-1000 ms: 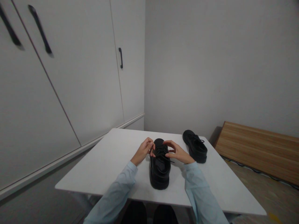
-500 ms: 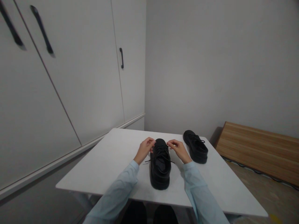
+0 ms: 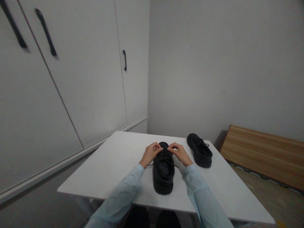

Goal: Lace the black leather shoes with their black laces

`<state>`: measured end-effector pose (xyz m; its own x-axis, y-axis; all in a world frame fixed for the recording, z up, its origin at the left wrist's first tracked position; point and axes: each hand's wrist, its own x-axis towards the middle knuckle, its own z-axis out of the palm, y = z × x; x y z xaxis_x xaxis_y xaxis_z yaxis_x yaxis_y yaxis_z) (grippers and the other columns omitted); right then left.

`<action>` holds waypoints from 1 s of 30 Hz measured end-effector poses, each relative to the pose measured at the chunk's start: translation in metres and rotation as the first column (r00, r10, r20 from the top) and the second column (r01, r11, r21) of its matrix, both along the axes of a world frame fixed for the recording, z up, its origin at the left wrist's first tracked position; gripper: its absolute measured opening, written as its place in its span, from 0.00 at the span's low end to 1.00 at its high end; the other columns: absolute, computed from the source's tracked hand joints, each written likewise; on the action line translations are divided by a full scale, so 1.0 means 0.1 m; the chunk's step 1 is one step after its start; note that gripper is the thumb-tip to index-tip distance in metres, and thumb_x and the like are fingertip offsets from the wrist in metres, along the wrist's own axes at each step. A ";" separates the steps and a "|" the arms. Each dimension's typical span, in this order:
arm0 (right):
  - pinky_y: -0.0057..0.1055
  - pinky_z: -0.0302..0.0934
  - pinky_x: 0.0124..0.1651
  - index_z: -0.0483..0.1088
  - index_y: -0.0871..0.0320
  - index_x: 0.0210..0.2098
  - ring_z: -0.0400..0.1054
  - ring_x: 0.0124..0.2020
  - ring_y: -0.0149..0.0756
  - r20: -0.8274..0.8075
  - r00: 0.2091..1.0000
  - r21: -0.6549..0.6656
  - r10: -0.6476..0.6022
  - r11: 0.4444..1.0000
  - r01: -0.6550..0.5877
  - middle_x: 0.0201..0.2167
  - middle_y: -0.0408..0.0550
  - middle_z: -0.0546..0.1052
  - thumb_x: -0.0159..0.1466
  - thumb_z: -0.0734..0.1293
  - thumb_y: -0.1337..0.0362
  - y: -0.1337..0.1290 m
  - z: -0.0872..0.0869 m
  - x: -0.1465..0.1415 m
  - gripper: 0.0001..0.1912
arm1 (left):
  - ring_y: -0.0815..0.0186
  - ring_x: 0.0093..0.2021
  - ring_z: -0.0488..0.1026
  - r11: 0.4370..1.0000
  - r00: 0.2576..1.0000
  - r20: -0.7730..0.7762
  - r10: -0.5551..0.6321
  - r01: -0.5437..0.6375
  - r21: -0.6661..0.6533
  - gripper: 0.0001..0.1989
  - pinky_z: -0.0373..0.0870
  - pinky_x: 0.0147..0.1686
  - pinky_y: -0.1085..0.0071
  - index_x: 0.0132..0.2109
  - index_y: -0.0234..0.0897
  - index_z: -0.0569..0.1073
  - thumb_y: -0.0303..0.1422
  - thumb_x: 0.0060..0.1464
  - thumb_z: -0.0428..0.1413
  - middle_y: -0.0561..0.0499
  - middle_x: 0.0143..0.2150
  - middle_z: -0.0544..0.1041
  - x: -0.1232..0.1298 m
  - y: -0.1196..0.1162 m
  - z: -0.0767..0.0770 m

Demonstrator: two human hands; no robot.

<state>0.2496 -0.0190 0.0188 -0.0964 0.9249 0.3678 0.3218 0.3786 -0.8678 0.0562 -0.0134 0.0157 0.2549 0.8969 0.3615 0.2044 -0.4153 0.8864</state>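
A plain pale wall [image 3: 213, 63] closed off the far side of the room, and tall white cabinet doors [image 3: 83, 79] with slim black handles [image 3: 124, 60] filled the left side, meeting the wall at a corner. Low on the right, a wooden board [image 3: 263, 155] lay along the base of the wall above a brownish floor [image 3: 280, 202]. A white table [image 3: 111, 171] with rounded corners stood in the middle, its near edge close to the person. Two light blue sleeves [image 3: 118, 199] reached over that edge from below. A black lace-up shoe [image 3: 163, 177] with a thick sole lay lengthwise in the middle of the table, one end toward the near edge and the laced part farther away. A second black shoe [image 3: 199, 154] of the same kind sat farther back and to the right, well apart from the first and untouched. The left hand [image 3: 150, 154] rested at the left of the laced part and the right hand [image 3: 179, 152] at its right, their fingertips drawn close together over the shoe. On both hands the fingers were curled in, pinched at the black laces [image 3: 163, 155]; a loose lace end trailed onto the table on each side of the shoe. How firmly each lace was gripped was too small to tell. No brand, label or writing could be read on the shoes or anywhere else.
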 end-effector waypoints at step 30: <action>0.35 0.69 0.32 0.65 0.58 0.28 0.65 0.30 0.34 0.035 0.998 -0.045 0.058 0.997 -0.056 0.29 0.44 0.66 0.57 0.65 0.54 -0.08 -0.06 0.13 0.13 | 0.71 0.21 0.66 0.984 0.989 -0.147 0.005 -0.031 -0.174 0.08 0.63 0.23 0.74 0.32 0.38 0.60 0.36 0.55 0.47 0.57 0.22 0.67 -0.11 0.02 -0.06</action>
<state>0.2621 -0.0272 0.0130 -0.1622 0.9325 0.3226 0.3323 0.3595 -0.8720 0.0450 -0.0111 0.0099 0.2763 0.9480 0.1581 0.3424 -0.2508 0.9055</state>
